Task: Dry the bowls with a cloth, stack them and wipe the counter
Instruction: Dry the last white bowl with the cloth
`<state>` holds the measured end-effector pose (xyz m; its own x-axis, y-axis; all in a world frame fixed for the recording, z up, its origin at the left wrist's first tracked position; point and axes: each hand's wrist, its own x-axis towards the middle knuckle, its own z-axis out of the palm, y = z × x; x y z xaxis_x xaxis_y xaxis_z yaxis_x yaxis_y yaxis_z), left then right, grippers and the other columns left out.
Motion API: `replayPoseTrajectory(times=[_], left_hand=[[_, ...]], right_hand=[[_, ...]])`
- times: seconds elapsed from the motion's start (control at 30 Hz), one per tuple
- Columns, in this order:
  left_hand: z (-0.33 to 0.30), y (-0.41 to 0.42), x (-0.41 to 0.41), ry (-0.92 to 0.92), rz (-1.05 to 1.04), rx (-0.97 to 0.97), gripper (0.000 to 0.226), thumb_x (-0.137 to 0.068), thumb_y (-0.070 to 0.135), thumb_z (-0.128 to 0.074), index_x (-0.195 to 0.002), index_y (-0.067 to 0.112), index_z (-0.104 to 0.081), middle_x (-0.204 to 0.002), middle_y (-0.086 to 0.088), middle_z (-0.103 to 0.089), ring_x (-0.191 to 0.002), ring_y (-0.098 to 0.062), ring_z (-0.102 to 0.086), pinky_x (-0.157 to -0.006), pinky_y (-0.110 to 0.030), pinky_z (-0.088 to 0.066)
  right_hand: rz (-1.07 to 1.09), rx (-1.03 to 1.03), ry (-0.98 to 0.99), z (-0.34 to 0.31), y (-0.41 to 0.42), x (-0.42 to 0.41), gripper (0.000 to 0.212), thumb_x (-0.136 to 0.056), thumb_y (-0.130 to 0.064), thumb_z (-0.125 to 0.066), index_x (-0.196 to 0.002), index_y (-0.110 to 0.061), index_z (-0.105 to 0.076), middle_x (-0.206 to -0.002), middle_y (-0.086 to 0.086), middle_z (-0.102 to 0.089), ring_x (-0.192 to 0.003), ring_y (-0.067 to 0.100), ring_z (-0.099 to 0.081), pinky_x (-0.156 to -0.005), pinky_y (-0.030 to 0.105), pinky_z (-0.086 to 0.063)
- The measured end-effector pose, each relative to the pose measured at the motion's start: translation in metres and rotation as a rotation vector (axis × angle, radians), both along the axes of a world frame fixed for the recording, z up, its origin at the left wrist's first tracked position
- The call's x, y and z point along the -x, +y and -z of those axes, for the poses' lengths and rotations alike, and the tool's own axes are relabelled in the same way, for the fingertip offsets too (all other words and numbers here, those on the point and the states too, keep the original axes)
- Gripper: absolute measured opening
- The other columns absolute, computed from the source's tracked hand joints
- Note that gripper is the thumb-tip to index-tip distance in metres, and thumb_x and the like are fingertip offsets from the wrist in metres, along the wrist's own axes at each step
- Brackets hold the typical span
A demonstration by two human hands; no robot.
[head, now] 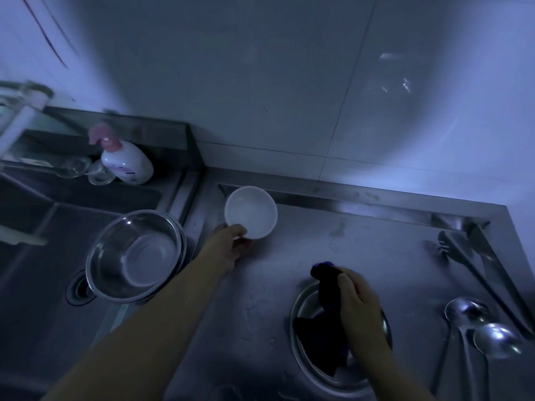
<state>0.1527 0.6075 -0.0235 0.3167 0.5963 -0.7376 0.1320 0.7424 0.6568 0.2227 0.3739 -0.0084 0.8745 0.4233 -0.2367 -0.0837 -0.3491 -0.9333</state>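
White ceramic meets the left hand (231,241) first: its thumb and fingers pinch the near rim of the white bowl (251,212), which sits on the steel counter (362,256) just beyond the knuckles, close to the raised back edge. The right hand (357,302) is closed around a dark cloth (321,328), bunched above the fingers and trailing down into a metal bowl (301,337) that rests directly under that hand. So the white bowl lies up and to the left of the cloth hand, well apart from it, and the left hand is plainly the nearer one to carry it. My judgement is that the coming move turns on bringing the white bowl across toward the cloth, or onto the metal bowl for stacking. Between the two hands the counter surface is bare, giving open room for that sweep. To the left of the left hand a large steel basin (136,256) sits tilted in the sink (37,285), just past the counter's edge; a pump bottle (127,162) stands further back. To the right of the right hand lie spoons (474,328) and other utensils, near enough to catch on a wide wipe.
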Motion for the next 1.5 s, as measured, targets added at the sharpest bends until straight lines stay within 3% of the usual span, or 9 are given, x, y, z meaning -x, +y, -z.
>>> replayPoseTrajectory(times=[0.17, 0.3, 0.57, 0.67, 0.77, 0.87, 1.07, 1.2, 1.5], left_hand=[[-0.018, -0.011, 0.020, 0.134, 0.459, -0.613, 0.045, -0.069, 0.011, -0.077, -0.104, 0.022, -0.052, -0.102, 0.004, -0.060, -0.084, -0.010, -0.061, -0.056, -0.020, -0.052], [-0.051, -0.022, 0.038, 0.277, 0.754, -1.134, 0.051, -0.060, 0.035, -0.081, -0.099, 0.033, -0.048, -0.090, 0.021, -0.049, -0.073, -0.002, -0.054, -0.058, -0.013, -0.035], [-0.130, -0.032, 0.085, 0.121, 0.799, -1.595, 0.052, -0.057, 0.038, -0.083, -0.099, 0.018, -0.057, -0.092, 0.012, -0.045, -0.087, -0.013, -0.047, -0.069, -0.026, -0.043], [-0.164, -0.034, 0.101, 0.035, 0.736, -1.556, 0.054, -0.058, 0.044, -0.079, -0.101, 0.021, -0.056, -0.091, 0.014, -0.046, -0.081, -0.005, -0.048, -0.065, -0.015, -0.037], [-0.201, -0.039, 0.118, -0.164, 0.673, -1.380, 0.048, -0.063, 0.047, -0.075, -0.099, 0.029, -0.050, -0.089, 0.023, -0.052, -0.080, 0.006, -0.056, -0.059, -0.009, -0.045], [-0.232, -0.045, 0.138, -0.341, 0.651, -1.284, 0.037, -0.071, 0.038, -0.074, -0.098, 0.028, -0.051, -0.090, 0.013, -0.061, -0.081, 0.003, -0.060, -0.062, -0.012, -0.051], [-0.263, -0.051, 0.182, -0.515, 0.608, -1.073, 0.021, -0.081, 0.026, -0.068, -0.097, 0.031, -0.055, -0.089, 0.006, -0.066, -0.079, -0.005, -0.065, -0.063, -0.020, -0.054], [-0.270, -0.056, 0.199, -0.547, 0.567, -1.016, 0.021, -0.081, 0.025, -0.068, -0.098, 0.029, -0.056, -0.092, 0.004, -0.067, -0.082, -0.010, -0.066, -0.071, -0.028, -0.056], [-0.273, -0.078, 0.203, -0.651, 0.530, -0.868, 0.018, -0.084, 0.038, -0.061, -0.094, 0.027, -0.052, -0.093, 0.000, -0.063, -0.086, -0.018, -0.065, -0.068, -0.025, -0.054]], right_hand=[[0.025, -0.043, 0.013, -0.007, -0.002, 0.007, 0.048, -0.096, -0.006, -0.042, -0.085, -0.039, -0.075, -0.096, -0.009, -0.071, -0.094, 0.014, -0.065, -0.087, 0.047, -0.051], [0.035, -0.034, -0.052, -0.023, -0.006, 0.024, 0.050, -0.096, -0.006, -0.042, -0.086, -0.044, -0.074, -0.098, -0.011, -0.071, -0.098, 0.006, -0.063, -0.091, 0.035, -0.049], [0.064, -0.098, -0.292, -0.092, -0.001, 0.077, 0.053, -0.098, -0.008, -0.044, -0.088, -0.054, -0.068, -0.096, -0.023, -0.065, -0.092, 0.000, -0.059, -0.082, 0.022, -0.047], [0.093, -0.195, -0.485, -0.132, 0.011, 0.095, 0.023, -0.093, -0.022, -0.044, -0.111, -0.031, -0.056, -0.112, -0.007, -0.059, -0.102, 0.008, -0.056, -0.087, 0.022, -0.048], [0.146, -0.279, -0.844, -0.176, 0.024, 0.109, 0.017, -0.092, -0.019, -0.050, -0.110, -0.015, -0.051, -0.111, 0.006, -0.050, -0.100, 0.016, -0.051, -0.086, 0.025, -0.045], [0.109, -0.306, -1.219, -0.209, 0.033, 0.120, 0.019, -0.088, -0.015, -0.055, -0.106, -0.010, -0.050, -0.110, 0.007, -0.045, -0.102, 0.013, -0.046, -0.090, 0.017, -0.041], [0.004, 0.153, -1.761, -0.230, 0.035, 0.138, 0.024, -0.085, -0.017, -0.065, -0.106, -0.006, -0.071, -0.114, 0.016, -0.065, -0.113, 0.029, -0.051, -0.086, 0.044, -0.049], [-0.095, 0.300, -1.658, -0.224, 0.028, 0.171, 0.044, -0.090, -0.032, -0.046, -0.119, -0.006, -0.065, -0.124, 0.014, -0.062, -0.122, 0.029, -0.052, -0.100, 0.043, -0.038], [-0.011, 0.010, -1.516, -0.219, 0.051, 0.229, 0.041, -0.085, -0.014, -0.047, -0.121, 0.000, -0.062, -0.123, 0.014, -0.063, -0.120, 0.027, -0.055, -0.106, 0.039, -0.039]])
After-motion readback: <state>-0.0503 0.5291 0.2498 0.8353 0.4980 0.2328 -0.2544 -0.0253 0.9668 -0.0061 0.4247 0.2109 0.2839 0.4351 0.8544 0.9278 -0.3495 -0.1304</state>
